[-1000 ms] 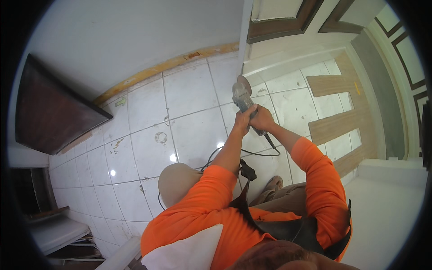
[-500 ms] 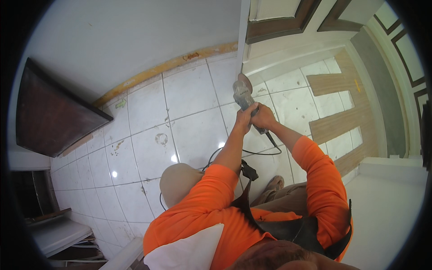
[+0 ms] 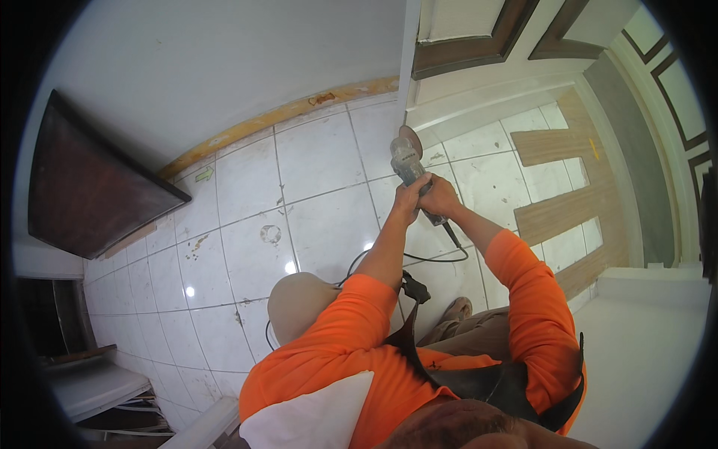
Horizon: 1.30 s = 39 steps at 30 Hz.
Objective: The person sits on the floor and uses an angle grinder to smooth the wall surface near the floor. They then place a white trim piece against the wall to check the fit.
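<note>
From my remote seat, through the head camera, I see a grey grinder (image 3: 407,161) held out ahead of the person, above a tiled floor (image 3: 325,172). Its reddish-brown disc (image 3: 410,138) is at the far end, close to the foot of a white wall edge (image 3: 406,82); I cannot tell whether they touch, or whether the disc is spinning.

The left hand (image 3: 404,200) is closed around the left side of the grinder's body, and the right hand (image 3: 440,196) is wrapped around the right side, close against the left. Most fingertips are hidden from me.

A black cord (image 3: 441,260) leaves the grinder's near end and loops left. Nearer than the grinder are two orange sleeves (image 3: 535,299), a knee (image 3: 299,303) in beige cloth to its left, and a shoe (image 3: 458,309) to its right.

Right of the grinder, wood-look planks (image 3: 609,202) lie over white tiles, their ends stepped like comb teeth. Left of it, a green arrow (image 3: 204,173) marks the floor; farther left, a dark brown panel (image 3: 97,187) stands tilted. Beyond the grinder to the left, a yellowish strip (image 3: 277,123) runs along the base of a pale wall (image 3: 247,60).
</note>
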Available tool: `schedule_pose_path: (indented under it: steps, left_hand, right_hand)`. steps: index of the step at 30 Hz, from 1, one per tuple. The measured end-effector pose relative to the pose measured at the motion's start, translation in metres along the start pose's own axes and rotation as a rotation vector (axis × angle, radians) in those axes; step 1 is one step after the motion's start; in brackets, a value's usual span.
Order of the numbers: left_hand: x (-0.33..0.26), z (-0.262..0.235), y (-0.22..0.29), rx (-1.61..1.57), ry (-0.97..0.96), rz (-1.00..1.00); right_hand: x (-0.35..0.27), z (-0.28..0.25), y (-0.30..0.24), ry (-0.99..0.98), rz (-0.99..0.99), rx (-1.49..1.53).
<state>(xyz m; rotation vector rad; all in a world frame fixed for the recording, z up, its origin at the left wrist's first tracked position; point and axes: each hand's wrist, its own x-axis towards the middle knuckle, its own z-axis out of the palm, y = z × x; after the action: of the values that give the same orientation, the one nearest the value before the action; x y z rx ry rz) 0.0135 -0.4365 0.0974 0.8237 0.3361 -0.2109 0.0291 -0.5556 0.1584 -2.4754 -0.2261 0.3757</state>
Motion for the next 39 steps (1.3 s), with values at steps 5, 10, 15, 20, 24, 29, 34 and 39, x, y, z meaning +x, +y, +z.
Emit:
schedule_pose_path:
  steps: [5, 10, 15, 20, 24, 29, 34, 39]
  left_hand:
    - [0.001, 0.002, 0.003, 0.019, 0.006, -0.007]
    - [0.001, 0.003, 0.006, 0.013, 0.005, 0.003]
    - [-0.001, 0.005, 0.012, 0.029, 0.019, -0.006]
    - [-0.001, 0.008, 0.015, 0.022, 0.009, 0.016]
    - [-0.003, 0.009, 0.018, 0.034, 0.018, 0.022]
    - [-0.002, 0.013, 0.02, 0.04, 0.02, 0.008]
    - [-0.001, 0.011, 0.021, 0.042, 0.022, 0.025]
    - [0.0, 0.013, 0.023, 0.033, 0.006, 0.043]
  right_hand:
    - [0.002, -0.001, 0.001, 0.005, 0.01, -0.001]
    - [0.004, -0.002, 0.0, 0.01, -0.006, 0.006]
    - [0.004, -0.004, -0.003, 0.005, -0.003, 0.004]
    - [0.005, -0.007, -0.006, 0.01, -0.005, 0.004]
    - [0.006, -0.005, -0.006, 0.025, -0.001, 0.02]
    - [0.011, -0.005, 0.0, 0.024, -0.024, 0.009]
    - [0.006, -0.009, -0.008, 0.033, -0.033, 0.036]
    - [0.006, -0.013, -0.012, 0.044, -0.024, 0.041]
